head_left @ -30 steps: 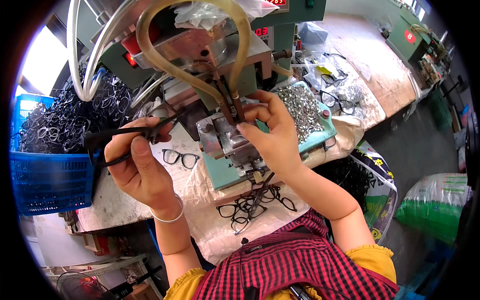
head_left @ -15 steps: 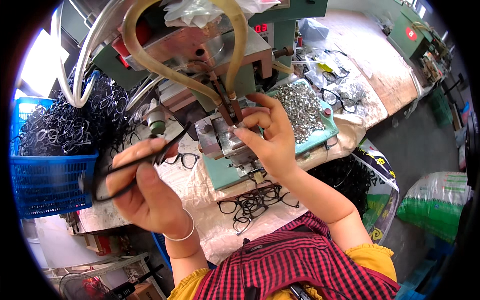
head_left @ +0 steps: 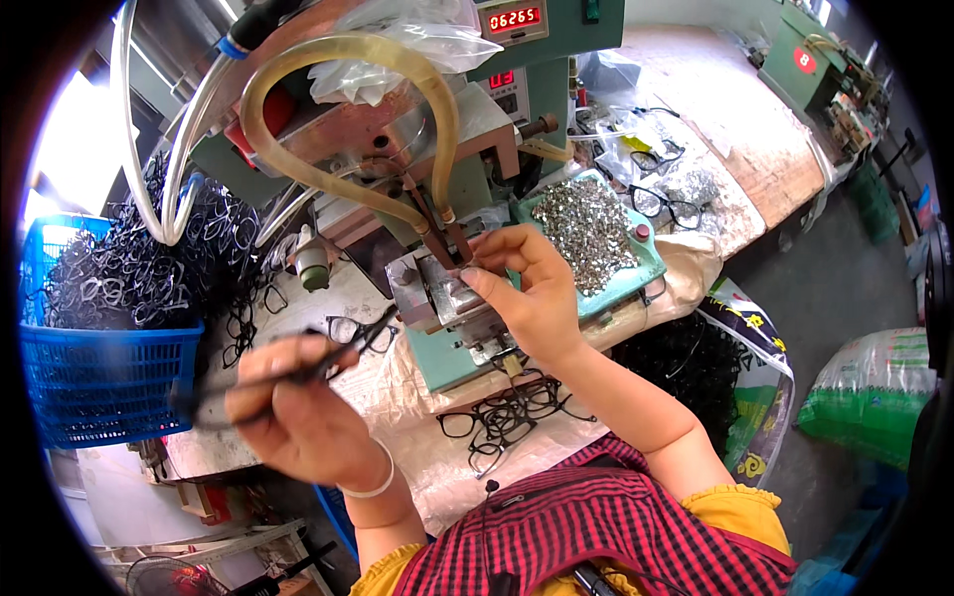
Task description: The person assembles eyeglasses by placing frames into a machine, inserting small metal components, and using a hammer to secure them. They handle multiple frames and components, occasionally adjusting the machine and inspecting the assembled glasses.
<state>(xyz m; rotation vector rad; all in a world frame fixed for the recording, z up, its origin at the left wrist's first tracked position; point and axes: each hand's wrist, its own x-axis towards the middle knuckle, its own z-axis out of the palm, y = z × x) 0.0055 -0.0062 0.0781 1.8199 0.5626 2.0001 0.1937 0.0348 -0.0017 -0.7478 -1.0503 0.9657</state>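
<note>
My left hand (head_left: 313,432) is closed around a black plastic eyeglass frame piece (head_left: 374,330), held in the air left of a bench machine. Motion smears its far end, so I cannot tell whether it is a whole frame. My right hand (head_left: 542,298) is pinched at the machine's metal fixture (head_left: 417,296), fingertips just below two brown metal prongs (head_left: 457,243). Whatever lies between those fingertips is too small to make out. Right of that hand, a light green tray (head_left: 651,266) bears a heap of tiny shiny metal parts (head_left: 586,233).
Tangled black frame parts (head_left: 129,268) overflow a blue basket (head_left: 109,372) at left. Several black eyeglass frames (head_left: 507,412) lie before the machine, others (head_left: 666,207) beyond the tray. A tan hose (head_left: 348,50) loops above the fixture. A knob-ended green cylinder (head_left: 314,273) stands left of it.
The view has shifted slightly, showing more of the machine's top. My left hand moves with the black frame piece, which is blurred. My right fingertips stay at the fixture, a little more curled.
</note>
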